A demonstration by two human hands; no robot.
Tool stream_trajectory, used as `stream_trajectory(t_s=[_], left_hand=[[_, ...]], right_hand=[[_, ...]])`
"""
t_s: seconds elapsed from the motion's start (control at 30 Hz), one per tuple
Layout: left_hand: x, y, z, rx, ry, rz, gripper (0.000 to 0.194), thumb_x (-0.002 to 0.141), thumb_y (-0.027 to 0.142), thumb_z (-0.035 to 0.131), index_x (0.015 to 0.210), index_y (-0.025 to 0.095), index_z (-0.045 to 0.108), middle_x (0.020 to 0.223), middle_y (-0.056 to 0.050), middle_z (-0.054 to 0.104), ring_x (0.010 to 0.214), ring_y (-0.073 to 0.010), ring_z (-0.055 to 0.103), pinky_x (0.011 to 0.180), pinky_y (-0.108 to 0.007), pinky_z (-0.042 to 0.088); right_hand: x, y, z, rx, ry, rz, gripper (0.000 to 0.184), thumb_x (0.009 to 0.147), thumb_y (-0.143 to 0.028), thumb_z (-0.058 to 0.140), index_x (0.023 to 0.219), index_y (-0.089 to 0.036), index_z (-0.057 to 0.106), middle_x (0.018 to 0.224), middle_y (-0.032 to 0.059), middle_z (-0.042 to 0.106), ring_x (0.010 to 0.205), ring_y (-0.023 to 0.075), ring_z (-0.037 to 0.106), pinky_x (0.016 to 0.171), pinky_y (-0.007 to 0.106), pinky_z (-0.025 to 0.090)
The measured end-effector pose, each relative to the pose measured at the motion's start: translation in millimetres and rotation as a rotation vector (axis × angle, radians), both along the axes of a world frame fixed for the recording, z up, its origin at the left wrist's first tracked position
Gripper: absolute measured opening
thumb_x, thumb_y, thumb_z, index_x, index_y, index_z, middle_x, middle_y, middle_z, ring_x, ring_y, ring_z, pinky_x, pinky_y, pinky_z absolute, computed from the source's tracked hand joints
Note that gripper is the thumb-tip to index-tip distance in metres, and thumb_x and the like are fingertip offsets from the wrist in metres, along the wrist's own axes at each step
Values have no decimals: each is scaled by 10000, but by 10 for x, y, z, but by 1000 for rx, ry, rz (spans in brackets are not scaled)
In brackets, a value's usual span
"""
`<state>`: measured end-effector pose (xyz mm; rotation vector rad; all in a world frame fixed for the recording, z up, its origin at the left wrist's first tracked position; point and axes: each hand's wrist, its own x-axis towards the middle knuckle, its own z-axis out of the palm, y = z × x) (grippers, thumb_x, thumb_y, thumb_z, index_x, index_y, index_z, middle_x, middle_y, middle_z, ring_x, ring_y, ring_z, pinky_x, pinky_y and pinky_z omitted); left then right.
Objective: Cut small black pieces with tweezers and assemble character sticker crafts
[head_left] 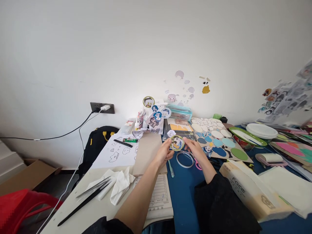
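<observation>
A round cartoon piece (177,143) with a yellow-green rim is held up in front of me over the desk. My left hand (165,153) pinches its left edge, the fingers curled behind it. At the opposite edge, my right hand (193,148) grips it between thumb and fingers. Just behind stands a small white cut-out (171,133). Below the hands, a clear ring (184,160), pink-handled scissors (198,164) and a pale green pen (171,169) lie on the blue mat (184,195). A beige board (147,151) is left of my hands.
Sheets of coloured felt-like shapes (219,143) lie to the right, with a tissue box (255,190) nearer me. Tweezers (94,187) rest beside crumpled tissue (122,183) on the left. A teal pencil case (179,112) stands against the wall, near upright cartoon cut-outs (148,101).
</observation>
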<state>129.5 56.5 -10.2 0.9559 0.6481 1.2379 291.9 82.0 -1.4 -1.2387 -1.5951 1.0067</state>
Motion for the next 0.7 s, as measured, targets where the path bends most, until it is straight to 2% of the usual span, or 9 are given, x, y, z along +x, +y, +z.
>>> stream_trajectory(t_s=[0.17,0.4,0.7], left_hand=[[19,6,-19,-7,37,-20,351,825,482,519,994,175,495,601,59,507,285,11,187,319,-164,68],[47,6,-35,5,132,42,433,808,541,518,1020,163,519,540,75,454,289,1,202,326,-170,76],[108,-45,-23,18,214,145,449,805,502,548,1144,208,541,543,84,423,311,-4,231,352,-180,104]], right_hand=[[-41,-14,27,73,27,-11,401,687,-589,615,727,-191,646,740,46,613,677,185,526,608,282,397],[-53,-27,21,125,9,-43,349,655,-531,654,671,-183,637,708,49,611,652,191,512,594,294,388],[-45,-49,49,126,-1,-57,302,651,-491,660,624,-191,639,691,41,614,659,196,522,593,297,380]])
